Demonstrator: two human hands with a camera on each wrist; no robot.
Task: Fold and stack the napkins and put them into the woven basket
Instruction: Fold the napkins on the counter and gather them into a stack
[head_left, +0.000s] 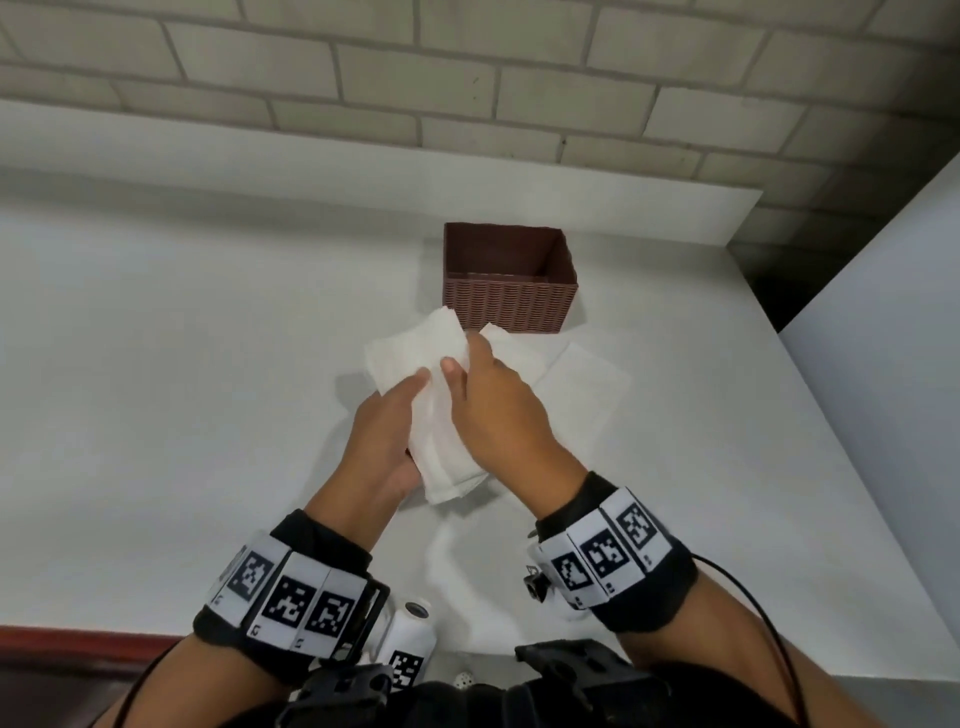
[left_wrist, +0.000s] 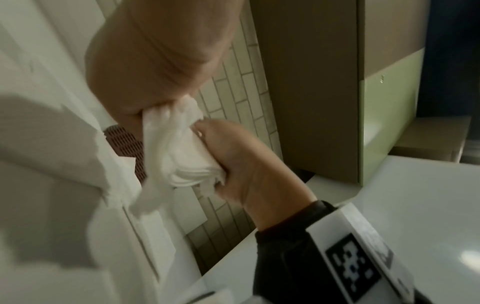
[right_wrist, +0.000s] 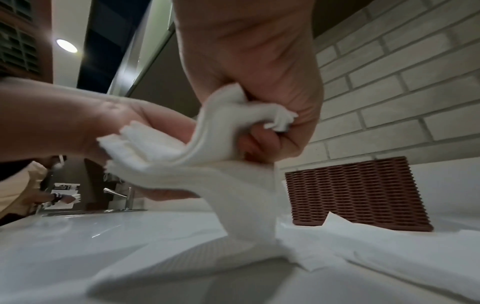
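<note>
together, left hand (head_left: 382, 441) and right hand (head_left: 498, 400) clamp their fingers on 1 bunch of white napkins (head_left: 421, 384) above the table (head_left: 182, 338), near the woven basket (head_left: 511, 301).

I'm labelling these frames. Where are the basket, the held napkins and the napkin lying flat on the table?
basket (head_left: 511, 306): head view, front wall.
held napkins (head_left: 415, 348): head view, upper layer.
flat napkin (head_left: 587, 384): head view, middle.

Both hands grip a bundle of white napkins (head_left: 431, 395) above a white table (head_left: 182, 364), the left hand (head_left: 384, 441) underneath, the right hand (head_left: 493, 400) on top. More napkins (head_left: 582, 384) lie beside an open brown woven basket (head_left: 509, 301).
</note>
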